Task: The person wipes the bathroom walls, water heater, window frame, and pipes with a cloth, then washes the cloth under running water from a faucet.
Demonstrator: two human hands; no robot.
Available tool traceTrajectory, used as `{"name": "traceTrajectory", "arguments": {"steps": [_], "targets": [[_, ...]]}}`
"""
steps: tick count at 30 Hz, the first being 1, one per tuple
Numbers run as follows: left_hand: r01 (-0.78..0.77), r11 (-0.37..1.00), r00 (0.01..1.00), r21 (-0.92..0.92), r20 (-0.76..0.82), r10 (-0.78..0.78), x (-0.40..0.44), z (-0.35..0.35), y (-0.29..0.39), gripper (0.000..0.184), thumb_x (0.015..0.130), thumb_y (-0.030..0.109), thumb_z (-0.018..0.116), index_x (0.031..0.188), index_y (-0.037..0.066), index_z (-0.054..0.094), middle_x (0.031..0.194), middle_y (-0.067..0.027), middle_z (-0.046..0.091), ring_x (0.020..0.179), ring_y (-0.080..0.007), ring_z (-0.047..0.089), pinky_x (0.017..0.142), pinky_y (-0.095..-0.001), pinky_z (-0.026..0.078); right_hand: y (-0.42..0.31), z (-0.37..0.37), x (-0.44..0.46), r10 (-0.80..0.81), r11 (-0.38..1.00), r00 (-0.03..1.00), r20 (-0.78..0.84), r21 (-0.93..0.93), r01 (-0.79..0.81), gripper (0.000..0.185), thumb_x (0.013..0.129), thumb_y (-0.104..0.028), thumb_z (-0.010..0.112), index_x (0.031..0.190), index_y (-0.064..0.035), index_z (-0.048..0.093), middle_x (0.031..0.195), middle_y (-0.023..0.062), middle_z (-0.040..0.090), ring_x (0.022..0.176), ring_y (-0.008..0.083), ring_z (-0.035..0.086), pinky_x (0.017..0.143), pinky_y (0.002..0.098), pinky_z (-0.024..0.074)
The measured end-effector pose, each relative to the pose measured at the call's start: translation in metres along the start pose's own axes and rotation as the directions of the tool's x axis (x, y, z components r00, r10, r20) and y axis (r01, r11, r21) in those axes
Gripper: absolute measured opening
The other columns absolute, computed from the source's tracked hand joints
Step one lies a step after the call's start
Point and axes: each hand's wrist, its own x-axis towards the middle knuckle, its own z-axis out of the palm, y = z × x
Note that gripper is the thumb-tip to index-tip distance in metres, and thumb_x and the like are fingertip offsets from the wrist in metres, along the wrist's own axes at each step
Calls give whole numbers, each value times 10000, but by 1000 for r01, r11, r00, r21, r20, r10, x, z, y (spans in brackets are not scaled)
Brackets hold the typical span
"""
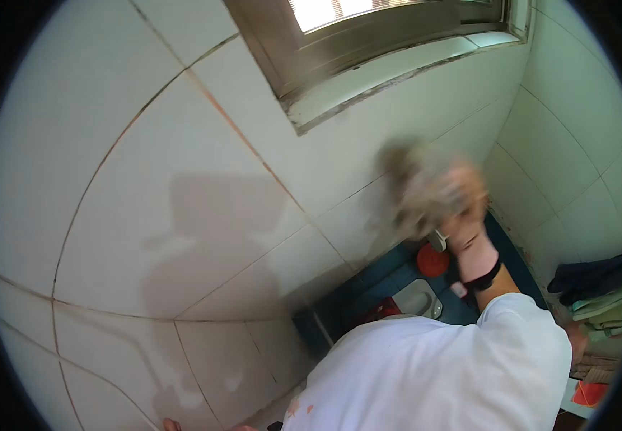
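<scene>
Cloth (426, 192), greyish and crumpled, was at the tiled wall (131, 237) below the window (368, 43), gripped in the fingers of the right hand (469, 188). Folding it into a flat pad and pressing evenly in overlapping strokes would have suited that surface best; a loose bunch risked skipping spots. Blur hid the exact grip and whether cloth and wall touched. The left hand (171, 425) was mostly cut off at the bottom edge, so I could not tell how its fingers stood.
</scene>
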Motion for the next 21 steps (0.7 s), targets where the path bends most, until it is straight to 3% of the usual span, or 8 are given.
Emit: {"name": "traceTrajectory", "arguments": {"steps": [2,4,8,11,14,16,18,21], "targets": [[14,1000,1000,-13,-25,-14,0,0,-1,398,971,143,512,1297,-63,413,1206,-216,562,894,-301,648,752,-372,572,15,-6,51,474,874,829,-295,268,-405,360,868,-177,659,1175,-11,571,1156,89,600,1027,208,575,905,371,469],[54,996,995,-71,-76,-59,0,3,-2,419,937,172,586,1274,-41,456,1181,-204,583,884,-288,652,743,-376,563,63,0,79,711,700,541,-448,523,-486,536,823,-162,730,1267,32,500,1210,120,573,1053,209,548,919,334,458],[108,992,994,68,-4,-108,-1,-1,-2,360,987,133,440,1271,-88,458,1228,-227,563,915,-304,647,786,-379,535,28,40,97,874,373,456,-171,836,-402,514,838,-117,709,1297,-35,492,1206,73,578,1045,203,557,895,334,471],[78,985,997,152,-5,-79,1,-2,-2,404,953,115,420,1300,-91,401,1208,-275,541,864,-339,642,733,-390,559,-80,70,96,634,605,747,-201,731,-316,433,825,-91,708,1227,-63,550,1159,54,602,1050,205,566,890,345,476],[114,985,993,126,-19,-112,0,-7,-4,462,872,33,387,1319,-84,377,1196,-278,529,881,-341,627,729,-399,573,-104,111,40,-99,922,984,-150,357,147,311,815,-146,672,1120,-105,624,1177,76,610,1063,254,565,920,388,449],[158,985,987,69,-35,-156,3,-2,14,513,822,10,371,1327,-83,364,1191,-281,522,894,-344,618,737,-406,582,-111,143,24,-500,767,843,-199,350,538,290,846,-334,603,1087,-186,665,1229,82,606,1061,309,568,933,422,412],[119,991,993,65,11,-120,8,-6,24,458,897,65,391,1335,-69,382,1215,-257,541,901,-342,639,747,-385,569,-153,140,28,-625,640,780,28,592,490,428,883,-483,450,1064,-174,684,1255,79,592,1089,307,549,912,415,402],[102,990,993,94,42,-106,14,-19,28,479,883,76,389,1334,-85,367,1202,-270,538,901,-340,636,742,-386,576,-226,162,43,-524,420,852,-12,866,270,541,894,-524,366,1137,-135,653,1259,109,585,1093,301,546,903,422,402]]}}
